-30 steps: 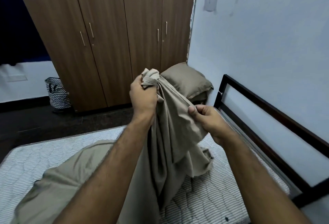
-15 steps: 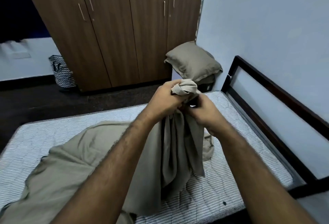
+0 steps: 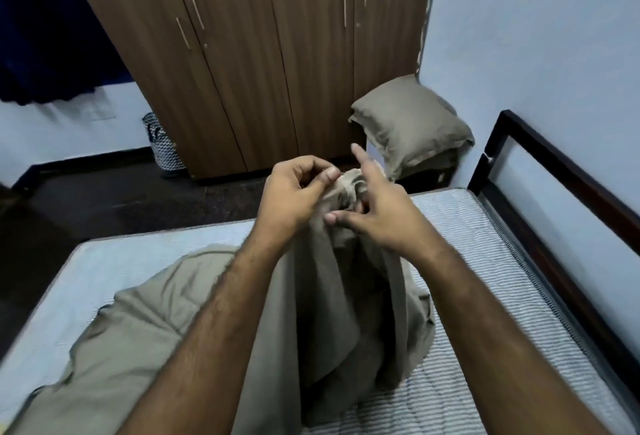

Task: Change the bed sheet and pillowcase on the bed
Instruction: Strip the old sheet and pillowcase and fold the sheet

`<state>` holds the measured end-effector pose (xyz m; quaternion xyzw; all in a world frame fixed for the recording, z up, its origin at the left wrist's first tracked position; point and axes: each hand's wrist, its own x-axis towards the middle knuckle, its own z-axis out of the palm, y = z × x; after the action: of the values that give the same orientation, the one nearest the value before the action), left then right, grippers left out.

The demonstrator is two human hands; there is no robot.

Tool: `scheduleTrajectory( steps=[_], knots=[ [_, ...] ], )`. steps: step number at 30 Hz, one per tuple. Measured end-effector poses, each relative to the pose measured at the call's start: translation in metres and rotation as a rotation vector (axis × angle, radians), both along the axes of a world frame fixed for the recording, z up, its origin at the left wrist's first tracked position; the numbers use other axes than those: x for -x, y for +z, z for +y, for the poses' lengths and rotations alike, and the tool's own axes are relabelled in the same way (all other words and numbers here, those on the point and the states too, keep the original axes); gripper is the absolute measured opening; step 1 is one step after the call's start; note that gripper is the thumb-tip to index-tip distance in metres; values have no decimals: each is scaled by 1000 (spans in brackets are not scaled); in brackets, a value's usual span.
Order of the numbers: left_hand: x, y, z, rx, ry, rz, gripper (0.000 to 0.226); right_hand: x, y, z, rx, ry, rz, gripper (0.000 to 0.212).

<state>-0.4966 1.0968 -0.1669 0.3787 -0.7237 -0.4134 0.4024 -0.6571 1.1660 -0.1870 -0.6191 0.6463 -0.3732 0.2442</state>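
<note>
Your left hand pinches the bunched top of the soft khaki cotton bed sheet, lifting it off the striped quilted mattress to gather it; your right hand steadies it, fingers spread loose.

The bed sheet runs off the frame's bottom edge, its bunched top partly hidden behind both hands. The patterned basket, left of centre, is half hidden by the wardrobe.
</note>
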Motion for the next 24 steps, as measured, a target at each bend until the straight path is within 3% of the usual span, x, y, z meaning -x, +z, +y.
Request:
scheduleTrajectory(
  steps=[2,3,5,6,11,14,16,18,20,21,24],
  knots=[
    [0,-2,2,-3,-32,5,6,-5,-12,-10,-30,128,-5,89],
    [-1,-3,2,4,-49,-19,5,-6,-18,-15,-35,182,-5,69],
    [-8,-6,-1,12,-95,-97,4,-8,-29,-25,-20,154,-49,20],
    [-11,-7,-2,6,-116,-116,7,-8,-32,-28,1,95,-108,12],
    [-37,-17,-11,-41,-138,-101,30,-22,-29,-41,154,-206,-402,22],
    [-56,-18,-7,-112,-218,-114,27,-20,-19,-54,271,-433,-525,22],
    [-72,-15,-4,-196,-318,-70,19,-13,-17,-60,295,-621,-444,22],
    [-84,-10,-5,-239,-397,-4,14,-9,-23,-57,246,-709,-128,21],
    [-92,-6,-9,-241,-407,75,9,-21,-28,-46,106,-624,73,13],
    [-94,-5,-12,-206,-373,86,11,-32,-27,-38,11,-500,99,19],
    [-95,-9,-18,-25,-254,14,22,-68,-18,-13,-126,-25,-43,53]
  ],
)
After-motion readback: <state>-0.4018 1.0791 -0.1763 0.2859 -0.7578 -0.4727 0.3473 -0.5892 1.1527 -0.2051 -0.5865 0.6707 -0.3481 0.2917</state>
